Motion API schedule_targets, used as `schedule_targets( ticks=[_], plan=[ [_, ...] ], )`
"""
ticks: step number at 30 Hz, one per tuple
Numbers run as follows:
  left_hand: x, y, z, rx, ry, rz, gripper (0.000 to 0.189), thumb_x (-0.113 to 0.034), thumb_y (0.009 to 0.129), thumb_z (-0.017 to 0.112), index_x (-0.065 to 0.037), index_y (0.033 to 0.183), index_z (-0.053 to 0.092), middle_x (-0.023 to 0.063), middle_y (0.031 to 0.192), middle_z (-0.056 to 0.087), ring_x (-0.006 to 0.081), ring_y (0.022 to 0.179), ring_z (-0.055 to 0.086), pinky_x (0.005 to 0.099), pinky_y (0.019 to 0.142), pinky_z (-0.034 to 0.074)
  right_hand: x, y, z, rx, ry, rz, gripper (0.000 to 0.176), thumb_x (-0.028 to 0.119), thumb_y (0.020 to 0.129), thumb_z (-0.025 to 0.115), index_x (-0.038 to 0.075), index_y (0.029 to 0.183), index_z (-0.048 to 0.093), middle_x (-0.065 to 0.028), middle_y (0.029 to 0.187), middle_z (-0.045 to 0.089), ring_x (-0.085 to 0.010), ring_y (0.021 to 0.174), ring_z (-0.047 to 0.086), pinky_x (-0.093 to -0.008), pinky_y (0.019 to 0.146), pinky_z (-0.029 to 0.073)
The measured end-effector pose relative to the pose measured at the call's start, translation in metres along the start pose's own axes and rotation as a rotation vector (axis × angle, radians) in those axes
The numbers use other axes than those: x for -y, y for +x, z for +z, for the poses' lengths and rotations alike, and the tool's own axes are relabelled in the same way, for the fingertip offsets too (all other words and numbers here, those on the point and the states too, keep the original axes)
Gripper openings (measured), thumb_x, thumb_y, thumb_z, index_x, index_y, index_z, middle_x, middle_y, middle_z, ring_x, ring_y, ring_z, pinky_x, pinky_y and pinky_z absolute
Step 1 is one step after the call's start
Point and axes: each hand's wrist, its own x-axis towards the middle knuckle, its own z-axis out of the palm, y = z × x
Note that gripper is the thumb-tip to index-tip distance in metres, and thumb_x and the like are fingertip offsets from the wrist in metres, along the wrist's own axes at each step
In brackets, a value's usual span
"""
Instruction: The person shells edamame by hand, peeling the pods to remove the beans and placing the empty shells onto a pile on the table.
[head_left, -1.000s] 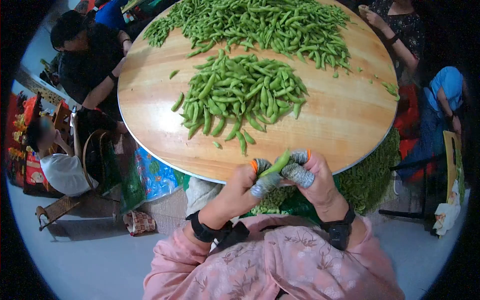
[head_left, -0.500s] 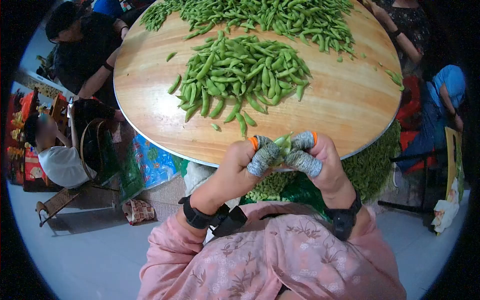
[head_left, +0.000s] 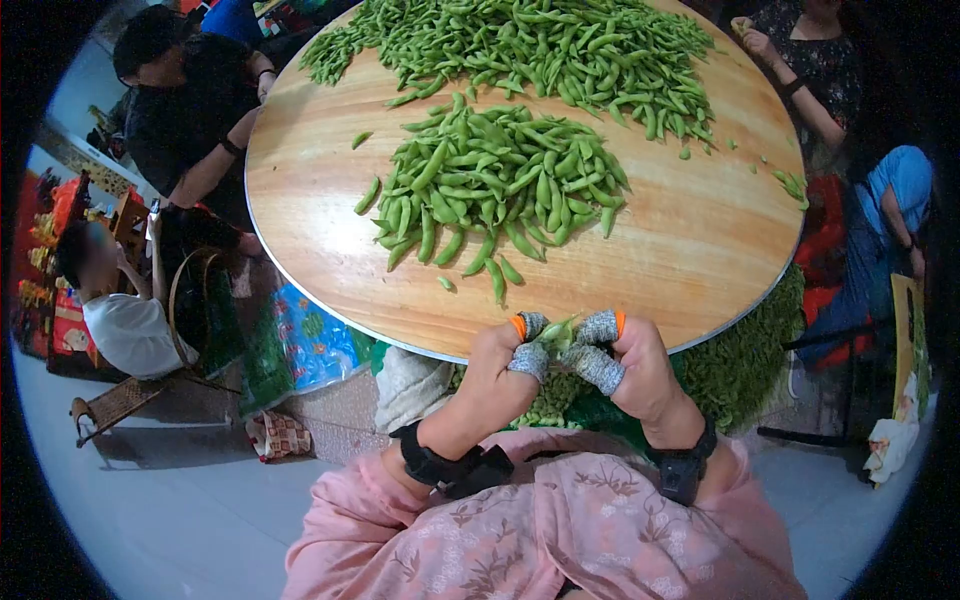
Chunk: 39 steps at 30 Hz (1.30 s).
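Over the near edge of the round wooden table (head_left: 690, 250), both my hands pinch one green soybean pod (head_left: 556, 336). My left hand (head_left: 503, 365) grips its left side, and my right hand (head_left: 640, 372) has hold of its right side. Grey knitted covers wrap the thumb and a finger of each hand, with orange bands at some ends. The pod looks partly split, but my fingertips hide much of it. Just beyond my hands lies a small heap of whole pods (head_left: 500, 180), with a few strays at its near side.
A bigger pod heap (head_left: 560, 50) covers the table's far side. Below the near edge are pale shelled beans (head_left: 545, 402) and a mound of green husks (head_left: 735, 335). People sit left and right; a wicker chair (head_left: 135, 395) stands at left.
The view has shifted, so the table and heaps appear lower. My hands still hold the pod, their fingers slightly repositioned. At the far right, another person's hand has come further into view.
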Motion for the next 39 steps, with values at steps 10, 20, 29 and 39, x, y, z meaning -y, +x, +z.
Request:
schedule_targets(
  ticks=[10,20,29,39],
  plan=[
    [-0.013,-0.007,-0.007,-0.177,0.022,0.01,0.015,-0.006,0.076,0.049,0.002,0.089,0.049,0.0025,0.068,0.051,0.0079,0.064,0.046,0.0218,0.056,0.039,0.009,0.0,-0.004,-0.142,-0.103,0.045,0.004,-0.001,0.073,0.055,-0.003,0.077,0.055,-0.0017,0.071,0.057,-0.006,0.066,0.051,-0.0213,0.059,0.042],
    [-0.017,-0.003,-0.006,0.089,0.164,0.049,0.011,-0.008,0.081,0.05,-0.002,0.09,0.049,-0.0002,0.074,0.051,0.0077,0.066,0.048,0.0197,0.06,0.04,0.006,-0.002,-0.003,-0.08,-0.203,0.035,0.008,-0.002,0.069,0.054,-0.002,0.076,0.058,-0.0013,0.064,0.056,-0.0044,0.061,0.047,-0.0217,0.053,0.04],
    [-0.024,-0.002,0.002,-0.078,-0.307,-0.325,0.012,-0.003,0.077,0.039,-0.004,0.08,0.051,-0.0017,0.062,0.044,0.0065,0.054,0.04,0.0199,0.048,0.032,0.024,0.0,0.002,0.015,-0.619,-0.128,0.01,-0.003,0.063,0.053,-0.001,0.073,0.057,-0.0102,0.062,0.054,-0.0128,0.055,0.051,-0.0247,0.052,0.041],
    [-0.017,0.004,0.005,-0.015,-0.337,-0.282,0.013,0.0,0.073,0.04,-0.003,0.077,0.053,-0.0011,0.064,0.047,0.0067,0.057,0.041,0.0192,0.051,0.033,0.019,-0.007,-0.002,-0.044,-0.612,-0.136,0.015,0.004,0.059,0.055,0.001,0.074,0.058,-0.0153,0.063,0.053,-0.0289,0.055,0.053,-0.0323,0.052,0.042]
  ],
)
